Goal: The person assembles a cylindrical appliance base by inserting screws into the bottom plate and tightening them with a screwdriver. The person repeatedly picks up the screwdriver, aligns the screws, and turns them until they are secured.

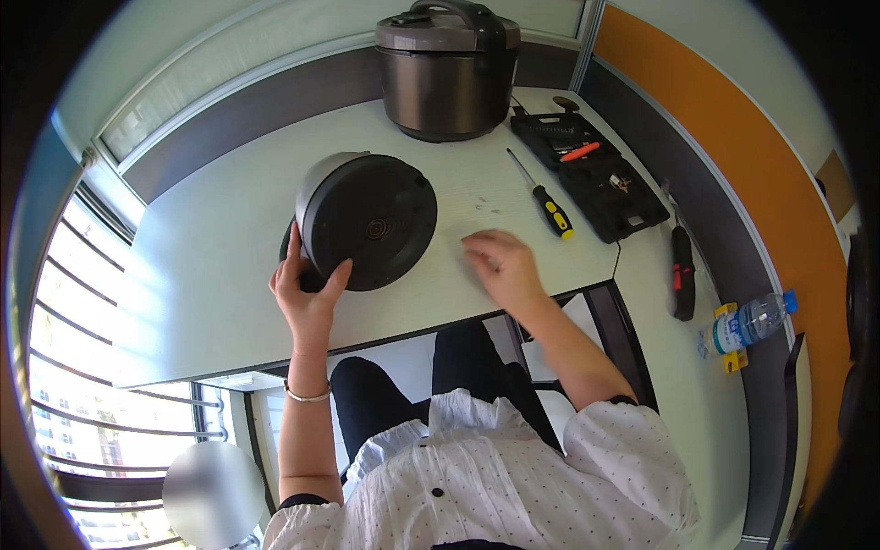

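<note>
Cooker base [367,220], a dark round appliance body, lies tipped on its side near the middle of the white table [211,275], its flat underside turned toward the person seated at the table's edge. The left hand [307,293] steadies it from below, thumb and fingers spread and pressed against the lower rim rather than closed around anything. The right hand [502,264] rests flat on the table just right of the base, fingers loosely curled; whether it pinches a small part is hard to tell from this view. Tiny specks, possibly screws [484,203], lie on the table beyond that hand, which suggests that the underside is already being opened, though its bottom plate looks in place and the work seems early. A yellow-handled screwdriver [543,196] lies untouched near the right hand, between it and an open black tool case [596,179] with an orange-handled tool inside. A second, complete cooker [447,69] with its lid on stands at the table's far edge, well apart. A black and red tool [683,272] and a water bottle [747,323] lie on the side desk to the right. Nothing blocks either hand's reach to the base.
</note>
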`<state>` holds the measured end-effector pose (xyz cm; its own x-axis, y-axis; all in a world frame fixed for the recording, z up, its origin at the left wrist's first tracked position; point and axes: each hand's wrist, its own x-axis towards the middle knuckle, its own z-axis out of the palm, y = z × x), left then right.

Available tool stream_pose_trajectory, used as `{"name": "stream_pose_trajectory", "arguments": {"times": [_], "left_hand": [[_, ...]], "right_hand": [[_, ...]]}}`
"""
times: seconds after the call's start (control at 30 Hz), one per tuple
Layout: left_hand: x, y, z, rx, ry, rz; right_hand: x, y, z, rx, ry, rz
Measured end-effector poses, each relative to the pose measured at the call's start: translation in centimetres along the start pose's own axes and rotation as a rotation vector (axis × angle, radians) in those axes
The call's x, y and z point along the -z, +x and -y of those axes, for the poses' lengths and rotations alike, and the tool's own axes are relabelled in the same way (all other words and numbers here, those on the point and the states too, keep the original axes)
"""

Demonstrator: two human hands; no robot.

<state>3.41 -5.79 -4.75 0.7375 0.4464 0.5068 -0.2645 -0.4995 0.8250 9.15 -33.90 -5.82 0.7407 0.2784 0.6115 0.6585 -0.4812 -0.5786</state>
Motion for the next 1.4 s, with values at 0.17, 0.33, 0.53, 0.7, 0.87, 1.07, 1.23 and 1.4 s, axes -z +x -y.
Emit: {"name": "stream_pose_trajectory", "arguments": {"times": [0.17,0.33,0.53,0.7,0.87,1.07,1.23,1.4], "left_hand": [[-0.4,1.3,0.1,-0.089,0.048,-0.006],[-0.6,2.6,0.5,-0.076,-0.103,0.019],[-0.7,2.6,-0.2,0.000,-0.268,0.016],[-0.7,2.6,0.1,-0.033,-0.256,0.020],[-0.7,2.6,-0.2,-0.025,-0.288,0.004],[-0.7,2.7,0.2,-0.002,-0.315,-0.017],[-0.6,2.8,0.4,0.045,-0.308,-0.031],[-0.6,2.8,0.6,0.019,-0.298,-0.047]], "right_hand": [[2.9,5.3,-3.3,-0.160,-0.504,0.204],[2.1,10.3,-5.3,-0.211,-0.555,0.332],[0.6,11.3,-6.2,-0.368,-0.530,0.459],[1.0,10.7,-5.3,-0.362,-0.535,0.470],[1.7,10.6,-4.9,-0.330,-0.480,0.390],[1.6,9.8,-2.3,-0.206,0.000,0.008],[-1.3,10.0,2.6,0.142,0.352,-0.117],[-4.4,11.8,5.7,0.501,0.337,-0.234]]}}
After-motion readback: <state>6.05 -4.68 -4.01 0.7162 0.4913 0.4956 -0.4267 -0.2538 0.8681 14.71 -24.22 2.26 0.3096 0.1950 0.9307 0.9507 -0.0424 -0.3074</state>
